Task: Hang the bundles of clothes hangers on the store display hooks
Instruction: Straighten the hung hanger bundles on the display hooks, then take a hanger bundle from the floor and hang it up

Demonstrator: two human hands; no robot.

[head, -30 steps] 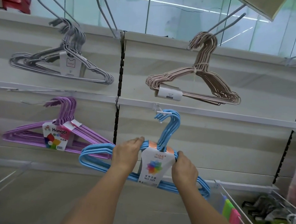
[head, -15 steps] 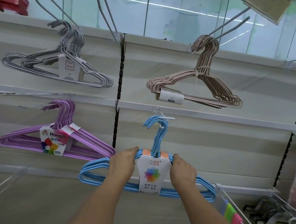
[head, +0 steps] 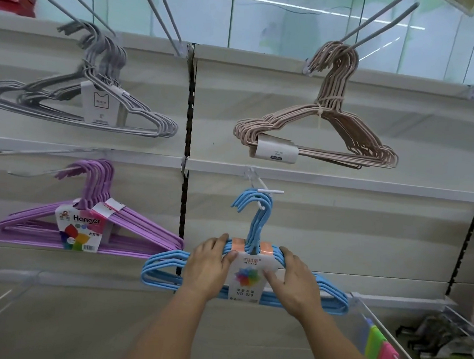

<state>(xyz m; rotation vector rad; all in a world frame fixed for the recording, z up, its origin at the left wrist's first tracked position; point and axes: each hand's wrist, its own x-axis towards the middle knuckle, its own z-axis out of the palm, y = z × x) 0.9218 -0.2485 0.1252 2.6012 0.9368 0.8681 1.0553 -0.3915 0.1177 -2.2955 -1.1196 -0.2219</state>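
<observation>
We've got both hands, left [head: 207, 266] and right [head: 295, 283], clamped on the shoulders of the light, stiff, blue plastic-coated hanger bundle [head: 331, 298], probably slippery, so grip near the label.

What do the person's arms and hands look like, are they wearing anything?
Both forearms are bare, with no sleeves showing. The left hand and right hand wear no gloves, and no rings, watch or bracelet can be seen. The fingernails look short and plain.

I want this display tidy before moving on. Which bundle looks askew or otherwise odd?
The grey bundle at upper left hangs tilted, its hangers fanned apart. The beige bundle's label sits off-centre on the bottom bar.
</observation>
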